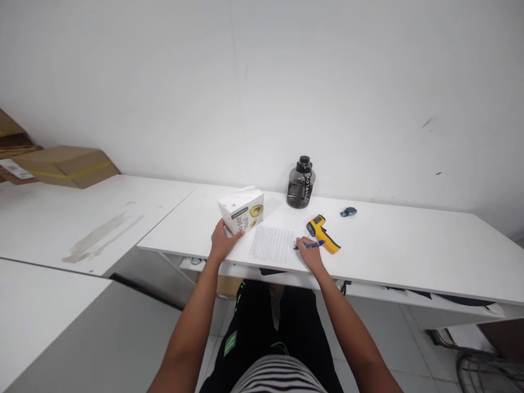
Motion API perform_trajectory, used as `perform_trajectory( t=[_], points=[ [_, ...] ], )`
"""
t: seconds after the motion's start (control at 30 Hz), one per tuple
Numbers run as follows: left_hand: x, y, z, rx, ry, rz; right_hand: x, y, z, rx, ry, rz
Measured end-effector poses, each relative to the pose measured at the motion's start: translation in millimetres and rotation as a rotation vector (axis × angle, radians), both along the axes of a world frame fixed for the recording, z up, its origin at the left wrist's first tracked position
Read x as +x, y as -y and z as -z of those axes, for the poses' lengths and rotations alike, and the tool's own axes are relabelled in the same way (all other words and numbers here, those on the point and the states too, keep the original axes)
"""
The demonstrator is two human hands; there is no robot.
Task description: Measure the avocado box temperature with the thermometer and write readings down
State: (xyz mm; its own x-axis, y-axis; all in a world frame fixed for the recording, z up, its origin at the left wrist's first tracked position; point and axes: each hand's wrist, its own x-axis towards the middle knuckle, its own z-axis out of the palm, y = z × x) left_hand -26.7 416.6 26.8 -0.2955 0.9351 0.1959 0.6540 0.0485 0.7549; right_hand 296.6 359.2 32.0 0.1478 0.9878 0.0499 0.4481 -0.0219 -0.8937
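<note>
My left hand (224, 240) grips the near left side of a white box (245, 210) with avocado pictures and lettering, which is tilted on the white desk. Fine lines of writing cover a paper sheet (272, 244) lying right of the box. A blue pen (317, 244) is pinched in my right hand (308, 252), its tip over the sheet's right edge. Just beyond that hand lies a yellow and black infrared thermometer (323, 233). I cannot make out whether the pen tip touches the paper.
A dark translucent water jug (301, 183) stands against the wall. Right of it is a small dark blue object (349, 212). Cardboard boxes (67, 164) sit at the far left on the adjoining table (164, 191). Under the desk (409, 240) runs a shelf with several items.
</note>
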Motion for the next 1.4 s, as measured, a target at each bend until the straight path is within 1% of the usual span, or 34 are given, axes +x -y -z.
perform_trajectory(
  t=[0.13, 0.23, 0.33, 0.43, 0.5, 0.63, 0.7, 0.73, 0.8, 0.87, 0.9, 1.0, 1.07, 1.13, 1.23, 1.3, 1.37, 1.4],
  points=[
    [1, 0, -1.7, -0.037, 0.047, 0.008, 0, 2, -5, -0.013, 0.005, -0.025],
    [1, 1, -2.6, -0.034, 0.056, 0.015, 0, 3, -6, 0.042, 0.026, -0.092],
    [1, 1, -2.6, -0.028, 0.057, 0.018, -2, 1, -1, 0.111, 0.184, -0.165],
    [1, 1, -2.3, -0.027, 0.051, 0.017, -5, -2, 3, 0.039, 0.403, -0.173],
    [1, 1, -2.4, -0.030, 0.053, 0.016, -8, -4, 3, -0.010, 0.509, -0.189],
    [0, 2, -3.7, -0.048, 0.064, 0.015, -12, -2, -3, -0.037, 0.579, -0.232],
    [0, 2, -4.2, -0.063, 0.069, 0.010, -9, -2, -8, -0.016, 0.610, -0.173],
    [0, 3, -4.2, -0.069, 0.072, 0.007, -5, -3, -11, -0.002, 0.646, -0.108],
    [0, 3, -3.4, -0.083, 0.075, -0.011, 7, -7, -17, -0.002, 0.748, 0.067],
    [0, 4, -1.6, -0.094, 0.088, -0.029, 22, -12, -22, -0.075, 0.832, 0.213],
    [0, 4, -0.5, -0.100, 0.107, -0.033, 30, -15, -23, -0.126, 0.853, 0.243],
    [0, 6, 2.3, -0.091, 0.236, -0.008, 44, -19, -24, -0.247, 0.864, 0.219],
    [0, 7, 2.4, -0.064, 0.351, 0.010, 45, -18, -21, -0.281, 0.862, 0.198],
    [0, 7, 0.3, -0.035, 0.464, 0.007, 43, -16, -18, -0.277, 0.875, 0.215],
    [0, 6, -8.0, 0.010, 0.622, -0.051, 42, -13, -19, -0.237, 0.873, 0.225],
    [1, 8, -16.4, 0.040, 0.680, -0.070, 46, -10, -26, -0.233, 0.774, 0.200],
    [4, 19, -26.8, 0.069, 0.693, -0.065, 51, 1, -39, -0.210, 0.570, 0.143],
    [7, 28, -32.1, 0.089, 0.685, -0.056, 51, 11, -46, -0.176, 0.441, 0.108]
  ],
)
